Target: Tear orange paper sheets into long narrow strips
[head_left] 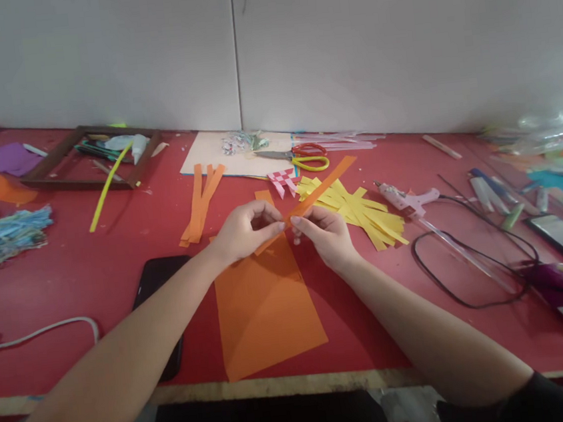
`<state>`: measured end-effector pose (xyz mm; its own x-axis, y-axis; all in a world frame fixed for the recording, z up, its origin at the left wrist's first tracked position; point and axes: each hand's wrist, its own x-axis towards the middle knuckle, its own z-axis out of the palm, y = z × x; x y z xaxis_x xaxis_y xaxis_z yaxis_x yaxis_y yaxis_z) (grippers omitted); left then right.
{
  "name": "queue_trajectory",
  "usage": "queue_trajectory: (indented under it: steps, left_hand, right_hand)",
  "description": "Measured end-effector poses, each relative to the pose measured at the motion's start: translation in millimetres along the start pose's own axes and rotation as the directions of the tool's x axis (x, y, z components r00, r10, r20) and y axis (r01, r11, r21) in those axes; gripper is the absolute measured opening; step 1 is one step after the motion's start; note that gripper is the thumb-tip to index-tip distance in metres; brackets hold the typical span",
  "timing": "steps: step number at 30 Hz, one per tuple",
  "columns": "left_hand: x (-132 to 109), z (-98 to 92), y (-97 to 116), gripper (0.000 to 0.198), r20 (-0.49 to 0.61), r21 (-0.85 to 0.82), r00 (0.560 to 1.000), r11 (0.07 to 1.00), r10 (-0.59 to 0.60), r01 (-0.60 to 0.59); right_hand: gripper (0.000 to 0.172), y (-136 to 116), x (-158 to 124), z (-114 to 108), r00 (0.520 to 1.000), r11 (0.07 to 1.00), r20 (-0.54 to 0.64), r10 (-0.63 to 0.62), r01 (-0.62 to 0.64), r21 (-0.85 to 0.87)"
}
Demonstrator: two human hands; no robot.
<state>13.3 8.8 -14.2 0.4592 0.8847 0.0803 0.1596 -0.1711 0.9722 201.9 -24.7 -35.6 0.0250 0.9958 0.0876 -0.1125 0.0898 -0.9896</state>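
Observation:
Between my two hands an orange paper strip [326, 183] is held at a slant, its free end pointing up and right. My left hand [249, 231] pinches it with thumb and forefinger. Close beside, my right hand [325, 233] grips the same strip between thumb and fingers. Below them an orange paper sheet [267, 313] lies on the red table. More orange strips [201, 203] rest beyond my left hand, and a heap of yellow paper strips [362, 209] lies just past my right hand. A pink and white woven paper piece [283, 182] sits behind the hands.
Scissors [300, 155] with red and yellow handles lie at the back on a pale board [205, 153]. A glue gun [408, 197] with a black cord is on the right. A black phone [160, 277] lies under my left forearm. A brown frame [132, 176] stands back left.

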Motion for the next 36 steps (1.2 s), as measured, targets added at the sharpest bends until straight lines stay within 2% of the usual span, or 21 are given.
queue_trajectory:
  steps: [6,12,18,30,36]
  left_hand:
    - [0.9,1.9,-1.4,0.027,-0.018,-0.063,1.0,0.998,0.012,-0.013]
    - [1.3,0.4,-0.7,0.021,-0.045,0.071,0.997,0.996,0.063,-0.06]
    - [0.9,-1.0,3.9,0.014,0.026,0.18,0.991,0.975,0.131,-0.133]
    - [-0.4,-1.6,3.3,0.017,0.135,0.178,0.982,0.972,0.129,-0.152]
    - [-0.4,-0.2,6.1,0.018,0.145,0.149,0.981,0.977,0.129,-0.151]
  right_hand:
    - [0.029,2.8,1.2,-1.2,1.0,1.0,-0.009,0.01,-0.01,-0.006]
    - [0.028,3.1,1.7,-1.1,1.0,1.0,0.003,0.006,-0.006,0.006]
    - [0.028,4.5,2.9,-1.6,1.0,1.0,0.026,0.018,-0.018,-0.002]
    - [0.033,-0.2,2.2,-1.3,0.999,0.998,-0.014,0.052,-0.051,0.039]
    - [0.034,-1.3,2.5,-1.2,0.998,0.997,-0.031,0.054,-0.052,0.048]
